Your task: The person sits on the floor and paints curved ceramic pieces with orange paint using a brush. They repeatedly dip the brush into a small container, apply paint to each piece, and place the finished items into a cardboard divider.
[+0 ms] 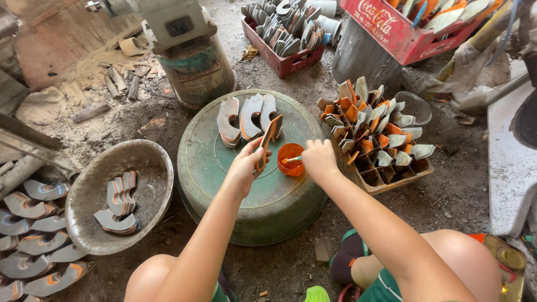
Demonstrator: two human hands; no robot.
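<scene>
My left hand [244,166] holds a flat curved metal piece [268,140] with an orange-painted edge, upright over a round green upturned drum lid [224,168]. My right hand [319,157] grips a small brush [292,159] whose tip dips into a little orange paint cup [291,152] standing on the lid. Three stacks of similar curved grey pieces [246,118] with orange edges lie on the far part of the lid, just beyond the held piece.
A wooden crate [400,179] of orange-and-grey pieces stands at right. A metal basin [89,196] with a few pieces sits at left, above several loose pieces [33,223] on the ground. Red crates [282,64] and a green drum [198,72] stand behind. My knees are at the bottom.
</scene>
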